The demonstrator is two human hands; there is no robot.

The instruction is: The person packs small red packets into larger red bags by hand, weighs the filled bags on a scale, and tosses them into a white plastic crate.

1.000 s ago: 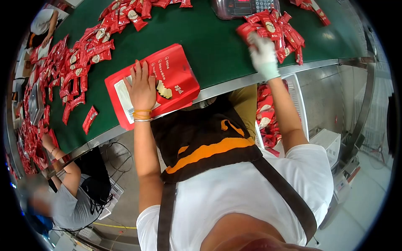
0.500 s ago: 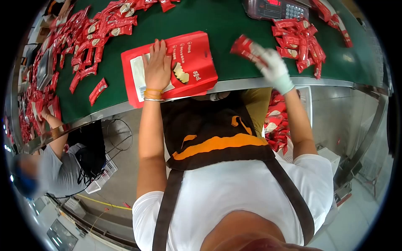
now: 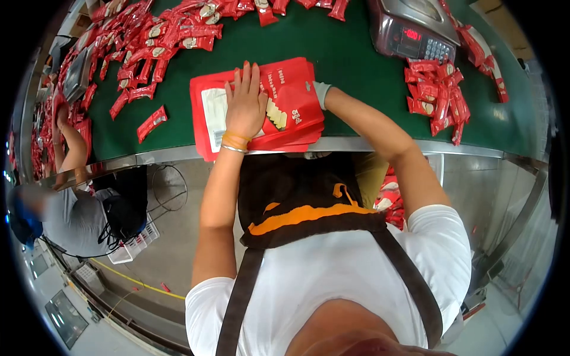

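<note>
Fingers [image 3: 246, 74] of the left hand [image 3: 244, 104] lie slightly spread and flat on the large red plastic pouch [image 3: 291, 98], pressing it to the green belt [image 3: 332, 47] at its near edge. Right hand [image 3: 317, 95], in a white glove, is tucked into the pouch's right side; its fingers are hidden, so their state cannot be told. Both forearms reach forward. One grey weighing scale [image 3: 415, 32] stands beyond, small red sachets [image 3: 436, 95] heaped beside it, uncountable. A co-worker's arm [image 3: 71, 148] rests far left.
</note>
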